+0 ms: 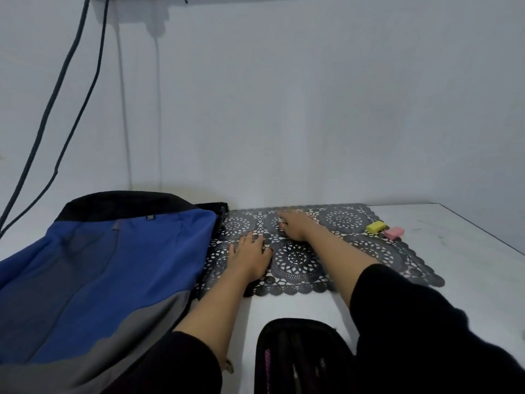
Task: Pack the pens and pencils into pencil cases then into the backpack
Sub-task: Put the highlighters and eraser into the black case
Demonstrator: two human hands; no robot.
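**White tabletop [284, 305]: a long reach under way**

Nearest, a black oval fabric pencil case [301, 356] is lying open, pens [268, 365] showing inside. A blue-and-grey backpack [113, 265] is waiting on the left. The left hand [251, 255] is pressing flat, fingers spread, on a black lace placemat [369, 251]. The right hand [295, 226] is reaching farther, grip unclear. Risk: the black sleeve [426, 322] may drag the case off.

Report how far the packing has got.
Done: some pens lie in the open pencil case. In hand: nothing clearly; the left hand rests flat on the lace mat, the right hand reaches across it. Left: the pencil case is unzipped and outside the backpack.
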